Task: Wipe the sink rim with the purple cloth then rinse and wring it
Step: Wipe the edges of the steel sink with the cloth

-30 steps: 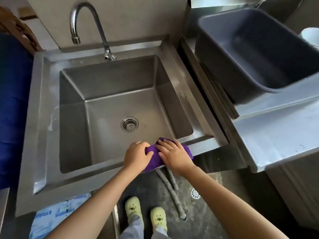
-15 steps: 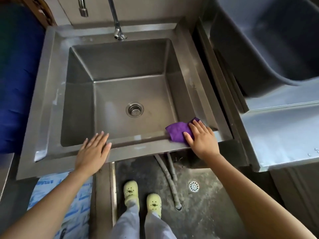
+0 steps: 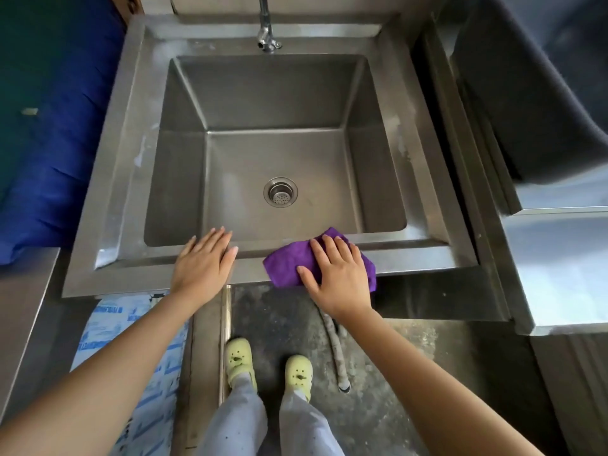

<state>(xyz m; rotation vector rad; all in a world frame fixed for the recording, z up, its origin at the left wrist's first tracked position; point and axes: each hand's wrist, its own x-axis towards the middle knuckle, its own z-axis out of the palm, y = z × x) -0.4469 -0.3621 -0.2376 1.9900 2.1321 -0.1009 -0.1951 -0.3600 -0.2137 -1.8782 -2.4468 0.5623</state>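
A square steel sink fills the middle of the head view, and its front rim [image 3: 411,258] runs left to right just before me. The folded purple cloth [image 3: 288,263] lies flat on that front rim, right of centre. My right hand [image 3: 339,271] presses down on the cloth with spread fingers. My left hand [image 3: 202,263] rests flat on the bare rim to the left, fingers together, holding nothing. The tap base [image 3: 267,34] stands at the middle of the back rim; its spout is out of frame.
A dark grey plastic tub [image 3: 526,87] sits on a steel counter [image 3: 566,268] to the right. A blue cover [image 3: 56,133] lies to the left. White smears mark the side rims. Below are a drain hose [image 3: 335,350], a printed sack [image 3: 131,357] and my feet.
My right hand has slid the cloth leftward along the front rim from the right corner. My left hand stays flat on the rim. The camera has tilted further down.
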